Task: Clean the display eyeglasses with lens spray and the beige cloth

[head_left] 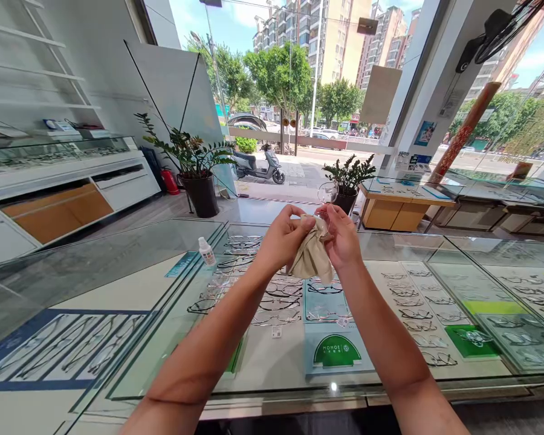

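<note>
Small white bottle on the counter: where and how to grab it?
Probably best by the body of the white bottle, fingers on opposite sides, below the narrower cap. Come from above and picture-right, the side where the left hand is. It appears to stand upright on the glass counter, with nothing seen leaning against it.

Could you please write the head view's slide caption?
Left hand and right hand hold a beige cloth and glasses above a display case.

From my head, the one camera looks forward and down along my arms (226,317), with my left hand (281,238) and right hand (345,241) near, the desk (276,359) below and the street (299,172) far beyond.
</note>
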Motion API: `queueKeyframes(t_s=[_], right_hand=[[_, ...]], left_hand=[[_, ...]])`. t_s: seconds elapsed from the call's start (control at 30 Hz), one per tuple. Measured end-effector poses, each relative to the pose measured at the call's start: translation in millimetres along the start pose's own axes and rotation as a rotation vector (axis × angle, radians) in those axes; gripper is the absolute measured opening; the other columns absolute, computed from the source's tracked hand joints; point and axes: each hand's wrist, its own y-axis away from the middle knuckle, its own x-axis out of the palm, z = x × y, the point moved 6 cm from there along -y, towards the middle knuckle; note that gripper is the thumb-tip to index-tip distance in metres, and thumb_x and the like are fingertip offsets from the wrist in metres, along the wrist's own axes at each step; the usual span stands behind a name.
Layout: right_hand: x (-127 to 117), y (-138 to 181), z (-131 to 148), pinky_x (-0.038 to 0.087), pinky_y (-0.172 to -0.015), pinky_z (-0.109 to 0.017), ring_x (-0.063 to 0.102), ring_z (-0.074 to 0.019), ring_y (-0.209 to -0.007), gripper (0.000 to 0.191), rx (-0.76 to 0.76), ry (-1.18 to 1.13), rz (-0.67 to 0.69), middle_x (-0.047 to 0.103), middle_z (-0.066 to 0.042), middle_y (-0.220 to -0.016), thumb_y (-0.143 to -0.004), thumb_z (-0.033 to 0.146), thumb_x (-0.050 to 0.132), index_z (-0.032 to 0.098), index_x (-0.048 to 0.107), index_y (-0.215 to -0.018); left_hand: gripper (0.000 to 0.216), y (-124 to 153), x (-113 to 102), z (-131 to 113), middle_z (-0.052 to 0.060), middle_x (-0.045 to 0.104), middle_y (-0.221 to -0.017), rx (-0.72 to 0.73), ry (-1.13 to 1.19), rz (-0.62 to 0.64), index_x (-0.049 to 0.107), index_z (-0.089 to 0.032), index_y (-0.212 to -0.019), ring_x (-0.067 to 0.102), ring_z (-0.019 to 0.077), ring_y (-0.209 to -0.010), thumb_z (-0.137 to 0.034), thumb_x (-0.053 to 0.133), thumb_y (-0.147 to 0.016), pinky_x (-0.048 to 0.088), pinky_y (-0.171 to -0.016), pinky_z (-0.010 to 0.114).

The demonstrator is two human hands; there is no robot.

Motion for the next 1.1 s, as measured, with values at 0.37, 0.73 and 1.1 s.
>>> queueKeyframes(t_s=[0.37, 0.73, 1.1], right_hand=[[-8, -2, 1, 0.062, -0.085, -0.025, 0.073, -0.0155, -0.097, 0.011, 0.023, -0.014, -0.093, 0.080, -0.001, -0.096, -0.084, 0.030, 0.087, 0.026, 0.078, -0.088], [6, 9, -11, 0.056, -0.062, -0.021, 0.070, -0.0115, -0.075, 0.018, 0.150, 0.014, 0.014, 0.082, 0.002, -0.091, -0.082, 0.036, 0.092, 0.026, 0.079, -0.088], [1, 1, -16, 0.060, -0.068, -0.020, 0.067, -0.0094, -0.072, 0.018, 0.123, -0.016, 0.010, 0.078, 0.004, -0.083, -0.078, 0.033, 0.095, 0.025, 0.078, -0.081]], left_hand=[[0.060, 0, 10, 6, -0.001, 0.073, -0.081, 0.110, 0.035, -0.110, 0.050, -0.024, -0.100, 0.068, 0.0145, -0.069, -0.052, 0.096, -0.075, 0.051, -0.065, 0.025], [0.059, -5, -5, -2, -0.003, 0.061, -0.079, 0.157, 0.098, -0.236, 0.053, -0.023, -0.088, 0.058, 0.0120, -0.065, -0.060, 0.096, -0.073, 0.047, -0.060, 0.026], [0.073, -6, 4, 18, -0.005, 0.069, -0.065, -0.017, 0.074, -0.124, 0.053, -0.023, -0.102, 0.055, 0.0107, -0.052, -0.067, 0.099, -0.065, 0.038, -0.053, 0.022]])
